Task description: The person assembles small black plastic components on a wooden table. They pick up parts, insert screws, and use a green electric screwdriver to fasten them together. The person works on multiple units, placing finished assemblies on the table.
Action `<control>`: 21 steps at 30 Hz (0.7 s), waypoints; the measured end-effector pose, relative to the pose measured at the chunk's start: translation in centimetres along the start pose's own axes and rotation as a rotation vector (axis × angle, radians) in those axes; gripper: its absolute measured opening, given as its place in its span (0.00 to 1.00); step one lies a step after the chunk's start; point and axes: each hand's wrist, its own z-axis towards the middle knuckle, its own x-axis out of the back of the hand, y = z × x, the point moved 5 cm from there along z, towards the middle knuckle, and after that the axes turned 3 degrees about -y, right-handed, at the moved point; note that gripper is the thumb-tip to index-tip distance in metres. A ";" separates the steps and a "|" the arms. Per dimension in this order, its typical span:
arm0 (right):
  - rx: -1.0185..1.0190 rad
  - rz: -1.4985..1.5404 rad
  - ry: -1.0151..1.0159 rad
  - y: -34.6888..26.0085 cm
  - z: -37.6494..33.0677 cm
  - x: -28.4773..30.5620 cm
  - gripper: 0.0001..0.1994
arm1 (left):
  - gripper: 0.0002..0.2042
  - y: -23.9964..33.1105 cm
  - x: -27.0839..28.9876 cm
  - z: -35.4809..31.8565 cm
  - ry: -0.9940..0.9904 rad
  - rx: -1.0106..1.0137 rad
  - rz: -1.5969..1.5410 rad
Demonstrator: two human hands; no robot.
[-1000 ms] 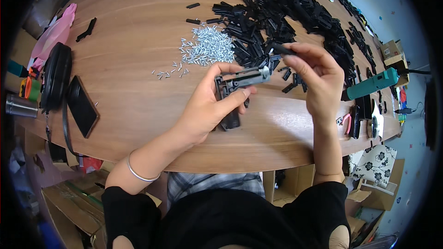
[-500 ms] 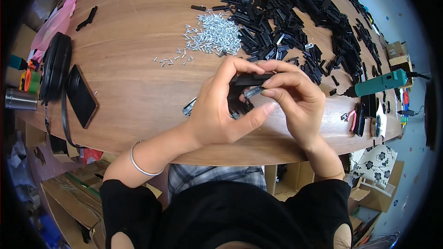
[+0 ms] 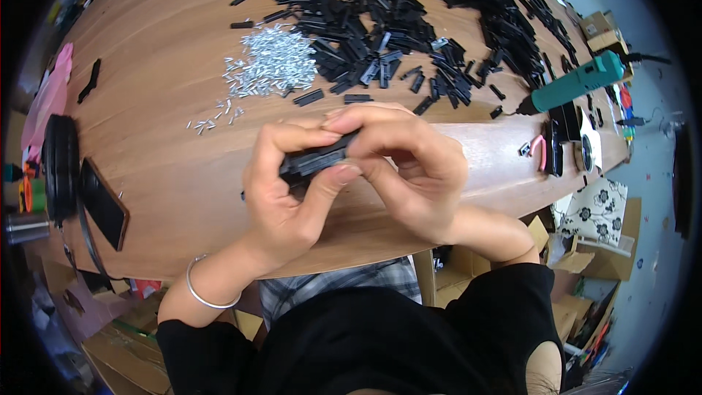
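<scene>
Both hands are together above the near middle of the table. A black oblong plastic part (image 3: pixel 316 164) lies between them. Fingers and thumb of my left hand (image 3: pixel 281 194) are closed round its left side. My right hand (image 3: pixel 417 172) pinches its right end with thumb and fingertips. The small greyish piece that the right fingers held earlier cannot be told apart now; fingers hide part of the black part. Beyond the hands lies a pile of small silver screws (image 3: pixel 270 62), with a large heap of black plastic parts (image 3: pixel 365 33) beside it.
A teal electric screwdriver (image 3: pixel 578 84) lies at the right, near pink-handled pliers (image 3: pixel 539 152). At the left are a dark phone (image 3: pixel 104 203), a black zipped case (image 3: pixel 61 168) and a pink bag (image 3: pixel 50 110). Cardboard boxes (image 3: pixel 135 351) stand below the table edge.
The view has shifted, so the table things sit elsewhere in it. My right fingers have brought the small greyish piece to the black part, and both hands now press close together on it.
</scene>
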 end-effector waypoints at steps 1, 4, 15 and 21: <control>-0.097 0.130 0.050 0.0 0.2 0.1 0.10 | 0.16 0.0 -0.2 0.2 0.015 0.024 -0.029; -0.095 0.127 0.091 0.9 0.5 0.3 0.12 | 0.20 -0.1 -0.7 0.6 0.041 0.074 -0.079; 0.136 -0.156 -0.047 0.1 0.0 0.9 0.10 | 0.19 -0.1 -1.0 0.2 0.033 0.072 -0.018; 0.033 -0.061 0.000 0.7 0.0 0.9 0.08 | 0.17 -0.3 -0.9 0.0 0.052 0.071 0.090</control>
